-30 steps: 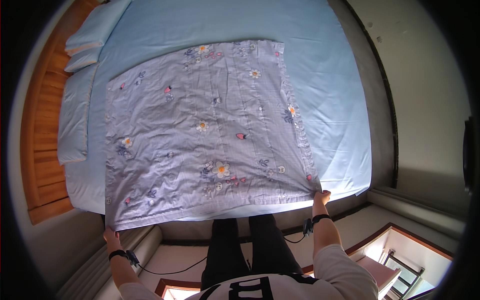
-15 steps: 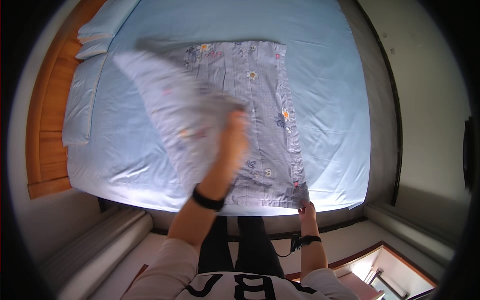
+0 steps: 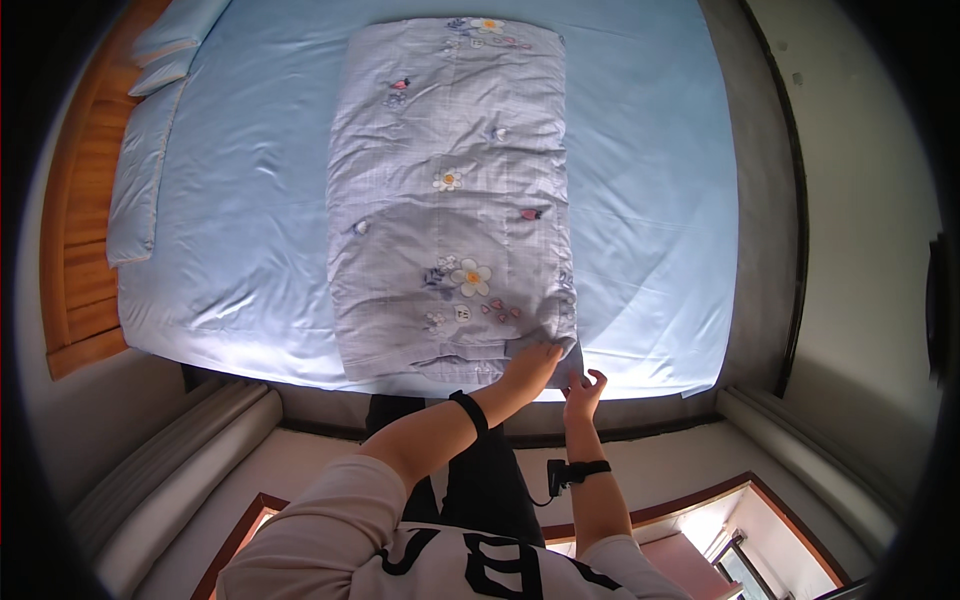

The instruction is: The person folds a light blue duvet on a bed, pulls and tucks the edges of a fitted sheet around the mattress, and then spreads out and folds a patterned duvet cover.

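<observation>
Folded over since earlier, floral quilt [image 3: 450,200] lies halved on blue sheet [image 3: 250,220]; left hand [image 3: 530,365] and right hand [image 3: 583,388] pinch its near corner.

We observe a folded lilac quilt [image 3: 450,190] with flower motifs lying lengthwise on a bed with a light blue sheet [image 3: 650,180]. Our left hand [image 3: 530,365] rests on the quilt's near right corner, fingers pinching the fabric. Our right hand [image 3: 583,388] sits just beside it, fingers loosely curled at the same corner. Blue pillows [image 3: 150,130] lie against the wooden headboard [image 3: 75,250] at left.
</observation>
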{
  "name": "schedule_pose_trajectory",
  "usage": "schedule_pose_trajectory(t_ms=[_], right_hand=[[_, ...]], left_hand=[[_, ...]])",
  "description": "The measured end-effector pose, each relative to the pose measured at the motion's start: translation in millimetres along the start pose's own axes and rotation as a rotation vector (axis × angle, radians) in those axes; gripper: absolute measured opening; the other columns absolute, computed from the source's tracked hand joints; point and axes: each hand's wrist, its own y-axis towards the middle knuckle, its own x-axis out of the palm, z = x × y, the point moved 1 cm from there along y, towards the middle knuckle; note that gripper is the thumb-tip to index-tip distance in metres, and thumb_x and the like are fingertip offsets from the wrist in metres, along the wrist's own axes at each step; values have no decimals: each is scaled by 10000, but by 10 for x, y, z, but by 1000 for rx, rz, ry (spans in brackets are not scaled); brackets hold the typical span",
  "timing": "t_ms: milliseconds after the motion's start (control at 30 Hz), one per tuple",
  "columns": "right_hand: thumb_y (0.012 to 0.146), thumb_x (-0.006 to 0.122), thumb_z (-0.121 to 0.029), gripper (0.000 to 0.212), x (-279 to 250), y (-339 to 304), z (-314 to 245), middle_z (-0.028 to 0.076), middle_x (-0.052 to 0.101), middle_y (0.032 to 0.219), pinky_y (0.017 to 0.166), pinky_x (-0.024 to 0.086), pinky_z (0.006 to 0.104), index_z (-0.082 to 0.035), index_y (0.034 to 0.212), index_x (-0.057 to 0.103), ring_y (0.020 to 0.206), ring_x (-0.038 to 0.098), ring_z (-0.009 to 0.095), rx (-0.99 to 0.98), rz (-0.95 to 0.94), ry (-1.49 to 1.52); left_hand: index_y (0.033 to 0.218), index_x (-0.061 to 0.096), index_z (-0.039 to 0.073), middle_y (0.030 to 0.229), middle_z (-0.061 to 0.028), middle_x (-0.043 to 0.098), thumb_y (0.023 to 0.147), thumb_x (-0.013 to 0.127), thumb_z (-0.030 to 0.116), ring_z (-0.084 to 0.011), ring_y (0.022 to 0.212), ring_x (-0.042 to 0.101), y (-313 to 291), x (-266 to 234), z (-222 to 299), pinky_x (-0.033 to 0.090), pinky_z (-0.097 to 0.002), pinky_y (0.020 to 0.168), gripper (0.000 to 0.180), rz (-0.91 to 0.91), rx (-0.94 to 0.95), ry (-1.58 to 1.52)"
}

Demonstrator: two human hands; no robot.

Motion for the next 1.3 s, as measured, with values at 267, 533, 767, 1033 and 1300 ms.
schedule_pose_trajectory(t_ms=[267, 533, 767, 1033, 1300], right_hand=[[751, 476, -5, 180, -62, -88, -135, 89, 512, 761, 515, 450, 253, -49, 889, 370, 657, 506, 141, 4, -130, 77], [756, 462, 3, 272, 127, -478, -566, 158, 509, 885, 710, 456, 304, -4, 989, 323, 808, 514, 188, -48, -246, 210], [744, 473, 13, 242, 139, -524, -578, 152, 521, 855, 663, 470, 292, 28, 953, 353, 759, 521, 168, -72, -114, 172], [722, 494, 27, 204, 239, -549, -584, 122, 532, 794, 536, 435, 246, 24, 899, 393, 705, 526, 155, 14, -7, 306], [791, 473, -137, 191, 306, -561, -758, 73, 481, 761, 530, 418, 238, 2, 901, 402, 645, 478, 127, -1, -150, 242]], left_hand=[[786, 470, 33, 741, -112, 498, 652, 532, 73, -270, 699, 513, 77, -52, 330, 421, -347, 556, 153, -73, 48, -88], [701, 522, 15, 665, -126, 518, 651, 564, 105, -295, 634, 505, 79, -6, 149, 393, -361, 533, 111, 104, -55, -309], [698, 522, 12, 672, -111, 519, 629, 540, 45, -287, 639, 503, 31, -108, 218, 400, -357, 540, 78, 105, -43, -302], [654, 495, 18, 658, -94, 508, 613, 537, 37, -269, 645, 497, -11, -135, 311, 403, -352, 547, 62, 78, 14, -273], [683, 478, 26, 687, -95, 485, 577, 545, 23, -262, 666, 487, 0, -241, 295, 401, -339, 565, 125, 105, 76, -235]])
